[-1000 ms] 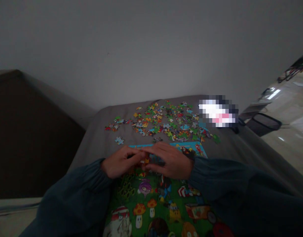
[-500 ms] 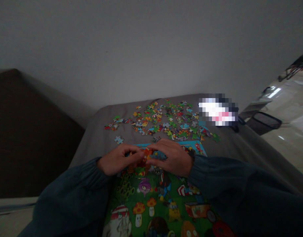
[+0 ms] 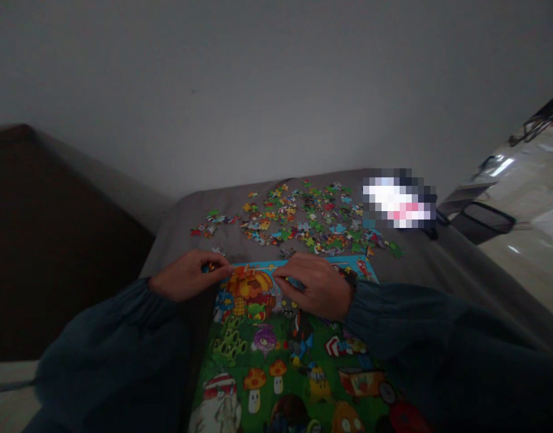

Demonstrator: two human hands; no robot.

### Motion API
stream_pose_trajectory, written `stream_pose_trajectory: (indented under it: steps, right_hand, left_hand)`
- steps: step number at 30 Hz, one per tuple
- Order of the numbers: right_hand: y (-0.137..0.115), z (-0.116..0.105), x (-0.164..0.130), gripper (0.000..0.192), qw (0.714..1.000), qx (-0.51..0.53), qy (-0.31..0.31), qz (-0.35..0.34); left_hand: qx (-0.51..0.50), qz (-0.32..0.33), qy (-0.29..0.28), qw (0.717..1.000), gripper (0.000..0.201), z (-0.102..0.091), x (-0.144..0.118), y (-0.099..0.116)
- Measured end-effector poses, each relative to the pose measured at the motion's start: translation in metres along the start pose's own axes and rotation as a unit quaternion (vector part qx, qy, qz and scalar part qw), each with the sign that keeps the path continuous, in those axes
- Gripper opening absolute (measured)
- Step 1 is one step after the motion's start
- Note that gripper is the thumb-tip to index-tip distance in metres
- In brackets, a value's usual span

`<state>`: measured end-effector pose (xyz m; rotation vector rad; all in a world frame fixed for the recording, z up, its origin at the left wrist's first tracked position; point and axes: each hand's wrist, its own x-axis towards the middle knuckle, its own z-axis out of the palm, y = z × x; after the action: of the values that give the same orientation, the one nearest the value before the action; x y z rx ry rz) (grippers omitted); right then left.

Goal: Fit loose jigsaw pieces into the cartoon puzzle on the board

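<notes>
A colourful picture sheet with cartoon plants and mushrooms (image 3: 279,343) lies in front of me, its light-blue border at the far edge. My left hand (image 3: 190,276) is at the sheet's far left corner with fingers pinched. A small orange and dark jigsaw piece (image 3: 208,266) shows between its fingers. My right hand (image 3: 313,285) rests over the sheet's upper part, thumb and forefinger closed together beside the orange pumpkin-like house picture. Whatever is between those fingertips is hidden.
Many loose jigsaw pieces (image 3: 312,224) are scattered on the grey cloth (image 3: 177,231) beyond the sheet. A blurred-out bright object (image 3: 398,203) lies at the back right. A wall (image 3: 258,90) rises behind, and a dark brown panel (image 3: 55,252) stands at left.
My left hand has moved left, away from my right hand, to the sheet's corner, uncovering the orange house picture. My right hand has stayed almost in place, its thumb and forefinger now closed together.
</notes>
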<state>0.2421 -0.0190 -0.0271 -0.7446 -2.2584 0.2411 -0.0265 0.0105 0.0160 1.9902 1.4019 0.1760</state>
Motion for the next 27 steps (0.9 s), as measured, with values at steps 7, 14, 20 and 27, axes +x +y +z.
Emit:
stream_pose_trajectory:
  steps: [7,14,20,27]
  right_hand:
    - [0.0,0.0,0.0,0.021,1.0,-0.002,-0.007,-0.015]
    - [0.0,0.0,0.0,0.02,1.0,0.01,-0.011,-0.025]
    - [0.001,0.001,-0.002,0.02,0.999,0.005,-0.02,-0.028]
    - [0.001,0.001,-0.002,0.018,0.999,0.009,-0.014,-0.044]
  left_hand:
    - [-0.025,-0.029,0.085,0.996,0.041,0.015,0.005,0.01]
    - [-0.211,-0.082,0.037,0.973,0.043,0.009,0.006,-0.003]
    - [-0.283,-0.04,-0.011,0.958,0.044,0.008,0.003,-0.009]
    - [-0.257,-0.034,-0.011,0.966,0.068,0.005,0.005,-0.014]
